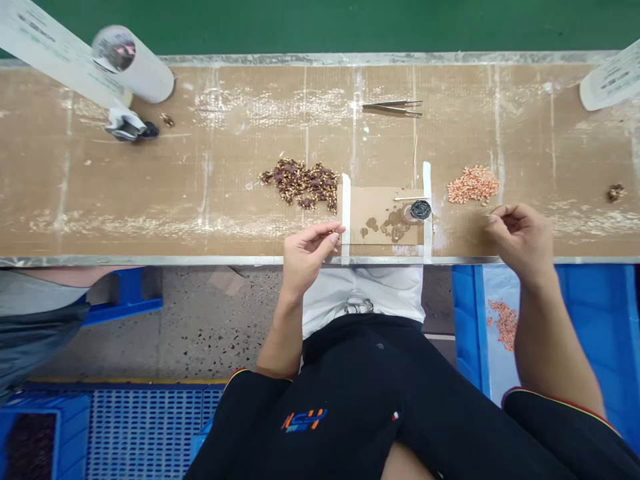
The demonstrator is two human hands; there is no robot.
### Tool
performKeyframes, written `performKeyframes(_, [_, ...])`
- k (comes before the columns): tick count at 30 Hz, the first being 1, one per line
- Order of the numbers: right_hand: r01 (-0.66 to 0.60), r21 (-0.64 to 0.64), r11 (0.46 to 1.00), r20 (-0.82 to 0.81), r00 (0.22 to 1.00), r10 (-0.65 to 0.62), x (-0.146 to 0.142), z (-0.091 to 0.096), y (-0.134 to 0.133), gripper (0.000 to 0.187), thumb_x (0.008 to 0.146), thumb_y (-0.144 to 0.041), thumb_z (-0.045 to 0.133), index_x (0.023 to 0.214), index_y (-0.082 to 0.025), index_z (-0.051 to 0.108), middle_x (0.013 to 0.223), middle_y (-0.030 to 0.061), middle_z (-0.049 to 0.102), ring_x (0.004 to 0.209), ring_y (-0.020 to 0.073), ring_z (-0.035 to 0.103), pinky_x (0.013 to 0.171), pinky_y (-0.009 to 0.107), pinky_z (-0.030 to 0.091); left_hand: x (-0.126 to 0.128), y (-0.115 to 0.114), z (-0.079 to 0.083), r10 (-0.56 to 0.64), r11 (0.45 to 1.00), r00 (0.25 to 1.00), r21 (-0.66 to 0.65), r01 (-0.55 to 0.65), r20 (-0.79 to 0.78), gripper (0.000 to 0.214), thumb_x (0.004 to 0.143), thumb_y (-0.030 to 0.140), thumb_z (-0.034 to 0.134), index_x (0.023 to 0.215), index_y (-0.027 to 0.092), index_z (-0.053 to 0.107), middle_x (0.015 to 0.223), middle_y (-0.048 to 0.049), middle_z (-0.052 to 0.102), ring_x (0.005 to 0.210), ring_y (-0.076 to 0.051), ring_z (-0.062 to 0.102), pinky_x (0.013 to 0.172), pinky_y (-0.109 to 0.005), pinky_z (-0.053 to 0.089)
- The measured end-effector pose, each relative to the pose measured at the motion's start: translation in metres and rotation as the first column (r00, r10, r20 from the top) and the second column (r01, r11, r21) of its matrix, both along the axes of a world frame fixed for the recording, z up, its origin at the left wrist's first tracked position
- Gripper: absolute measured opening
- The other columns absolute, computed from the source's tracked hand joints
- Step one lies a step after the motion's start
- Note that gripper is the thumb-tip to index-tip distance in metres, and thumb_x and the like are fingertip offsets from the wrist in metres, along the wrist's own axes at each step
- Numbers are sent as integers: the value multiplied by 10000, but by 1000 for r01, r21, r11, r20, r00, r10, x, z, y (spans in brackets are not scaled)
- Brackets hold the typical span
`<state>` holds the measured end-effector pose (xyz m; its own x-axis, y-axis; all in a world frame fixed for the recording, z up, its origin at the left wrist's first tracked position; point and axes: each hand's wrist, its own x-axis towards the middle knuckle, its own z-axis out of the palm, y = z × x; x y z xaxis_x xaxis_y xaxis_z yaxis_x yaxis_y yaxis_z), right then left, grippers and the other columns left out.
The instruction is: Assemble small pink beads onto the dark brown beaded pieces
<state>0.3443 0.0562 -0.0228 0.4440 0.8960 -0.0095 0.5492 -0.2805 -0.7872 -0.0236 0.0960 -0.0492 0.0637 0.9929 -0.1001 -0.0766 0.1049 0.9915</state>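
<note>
My left hand (309,257) is closed in a pinch beside the left tape strip of a cardboard piece (365,200). Something tiny shows at its fingertips, too small to name. Just beyond that hand lies a pile of small dark brown and gold pieces (303,183). On the right, my right hand (525,240) is also pinched, near a heap of small orange pieces (474,185); what it holds, if anything, is hidden. A small round pot of black stuff (421,210) sits on the wet-stained cardboard, with a thin pale stick (409,198) behind it.
Tweezers (393,108) lie farther back on the cardboard-covered table (250,140). A white roll (150,73) stands at the back left, another white cylinder (610,80) at the right. Blue crates (470,327) are below the table's front edge. Another person's leg (40,320) shows at left.
</note>
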Motion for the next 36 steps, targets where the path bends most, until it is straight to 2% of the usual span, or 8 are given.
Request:
performKeyframes(2, [-12,30,999,-110,994,15,-11,-4,-6,156,749,-357,719,714,-274,591,589,2,582,532,166,494,523,309,362,1,1,0,1,1000,999,7,-1,34,203,815,357,922,978,239,903,909,-84,885,622,-107,711,541,-210,585])
performKeyframes(5, [-47,35,998,-148,988,52,-31,-6,-10,226,799,-429,731,729,-267,589,643,4,601,570,159,512,538,294,397,4,3,-2,-27,1000,996,12,26,88,219,800,351,929,1000,264,909,859,-73,876,550,-86,635,493,-202,531])
performKeyframes(12, [-188,46,981,-199,961,194,-58,8,1,241,803,-418,751,730,-261,584,614,-27,549,558,137,461,523,270,352,12,10,-13,50,999,980,-13,-48,193,308,797,457,956,1050,287,912,891,-53,872,586,-82,649,577,-226,602])
performKeyframes(17, [-387,21,922,64,921,385,-58,30,18,142,824,-279,673,732,-258,567,638,-21,572,569,144,488,559,291,390,9,14,-26,16,1000,968,-8,-15,251,400,780,518,977,1120,322,900,938,-45,868,633,-93,667,635,-253,640])
performKeyframes(21, [-524,-95,846,328,786,524,-59,43,35,131,857,-206,624,755,-269,571,710,9,633,622,177,543,635,331,457,4,15,-31,-39,999,968,24,35,247,420,790,570,962,1115,316,888,934,-47,854,610,-107,666,567,-264,614])
performKeyframes(25, [-588,-196,785,455,655,604,-62,46,46,149,873,-163,614,783,-268,559,771,23,656,666,192,571,682,345,466,4,14,-31,-68,997,962,38,60,264,406,802,573,957,1089,297,875,929,-46,849,598,-108,680,544,-256,604])
performKeyframes(30, [-546,-247,800,530,615,583,-66,43,49,145,881,-162,633,802,-261,563,817,44,686,708,212,603,662,345,410,6,15,-27,-56,998,952,56,41,300,335,810,505,970,1046,282,885,899,-39,850,610,-99,703,565,-224,617])
performKeyframes(36, [-560,-247,791,526,608,595,-69,44,48,139,902,-184,610,797,-270,584,790,48,692,712,223,624,652,354,417,7,14,-24,-62,998,959,18,59,276,423,798,578,956,1053,250,876,905,-57,848,622,-113,714,563,-228,627])
